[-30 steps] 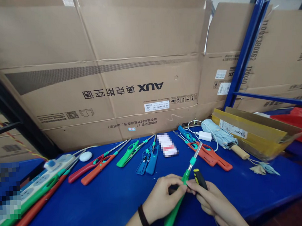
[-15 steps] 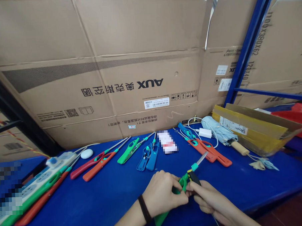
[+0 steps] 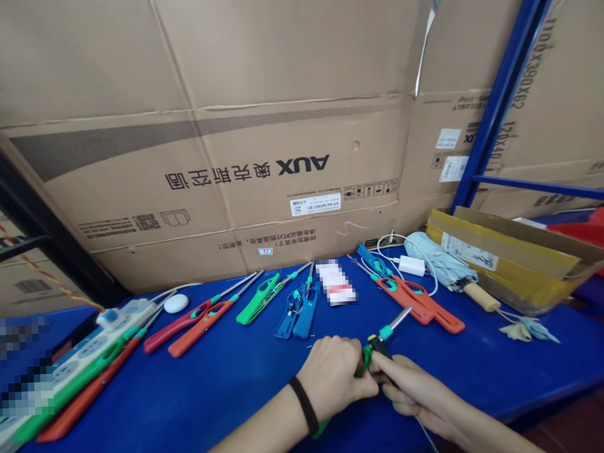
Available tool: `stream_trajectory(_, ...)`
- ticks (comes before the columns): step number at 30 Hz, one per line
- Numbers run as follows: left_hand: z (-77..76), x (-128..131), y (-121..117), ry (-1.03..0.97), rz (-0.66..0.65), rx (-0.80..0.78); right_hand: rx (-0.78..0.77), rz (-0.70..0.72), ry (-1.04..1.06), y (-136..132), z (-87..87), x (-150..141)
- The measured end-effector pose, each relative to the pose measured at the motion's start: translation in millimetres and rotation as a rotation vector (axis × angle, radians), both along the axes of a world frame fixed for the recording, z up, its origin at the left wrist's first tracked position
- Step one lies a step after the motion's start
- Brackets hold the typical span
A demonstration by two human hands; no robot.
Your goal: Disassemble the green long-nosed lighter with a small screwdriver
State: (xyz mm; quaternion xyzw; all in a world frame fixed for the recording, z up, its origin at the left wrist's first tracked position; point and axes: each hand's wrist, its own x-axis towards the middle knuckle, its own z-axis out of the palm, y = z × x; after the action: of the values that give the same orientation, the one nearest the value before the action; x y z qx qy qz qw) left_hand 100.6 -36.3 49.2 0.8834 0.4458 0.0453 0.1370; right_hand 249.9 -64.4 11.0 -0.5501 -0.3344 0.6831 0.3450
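Flattened cardboard boxes (image 3: pixel 219 156) printed with AUX stand along the far edge of the blue table (image 3: pixel 214 397), with a blue rack post (image 3: pixel 496 98) rising past them toward the far right corner; near the front edge, about the middle, the left hand (image 3: pixel 336 375), a black band at its wrist, is closed around the handle of a green long-nosed lighter (image 3: pixel 374 347), whose teal collar and metal nozzle stick out past the knuckles toward the far right; the right hand (image 3: pixel 412 392) meets it from the right, fingers pinched on a black and yellow screwdriver (image 3: pixel 380 346) laid against the lighter's body, touching it; beyond the hands, a pair of blue lighters (image 3: pixel 298 310) lies toward the middle of the table, a green lighter (image 3: pixel 260 298) just left of them, then red and orange lighters (image 3: pixel 196 321) side by side; along the left edge a white power strip (image 3: pixel 87 349) lies with more green and orange lighters beside it; to the far right sit two orange lighters (image 3: pixel 418 305), a white charger (image 3: pixel 410 266) with its cable, a folded pale blue umbrella (image 3: pixel 447 270) and a flat yellow-brown carton (image 3: pixel 513 257).
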Motion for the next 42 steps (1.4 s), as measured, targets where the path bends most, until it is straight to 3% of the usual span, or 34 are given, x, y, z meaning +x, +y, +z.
stream_trajectory(4,-12.1,4.3,-5.7,-0.018,0.017,0.077,-0.010,-0.026,0.126,6.9,-1.0,6.2)
stream_trajectory(7,-16.8,2.9,-6.1,-0.068,-0.003,0.039,-0.038,0.022,0.149,12.2,-2.7,10.5)
stream_trajectory(19,-18.3,-16.7,19.8,-0.231,0.013,-0.125,0.003,0.111,-0.025,13.3,2.2,17.6)
stream_trajectory(23,-19.2,-19.0,27.6,-0.271,0.067,-0.192,0.102,0.094,-0.256,17.0,-0.4,31.3)
stream_trajectory(28,-22.7,-17.6,29.0,-0.251,0.088,-0.336,0.429,0.204,-0.730,21.1,0.3,48.9)
stream_trajectory(30,-22.9,-17.6,27.4,-0.235,0.089,-0.349,0.430,0.197,-0.796,22.4,-1.0,51.9)
stream_trajectory(34,-20.6,-20.5,26.8,-0.206,0.106,-0.249,0.428,0.098,-0.783,28.5,-3.5,51.7)
stream_trajectory(38,-16.2,-23.8,22.0,-0.173,0.178,-0.077,0.639,0.044,-0.809,37.7,-0.1,49.4)
stream_trajectory(42,-19.5,-23.3,-3.4,-0.221,0.141,0.092,0.885,0.260,-0.933,37.5,4.9,44.4)
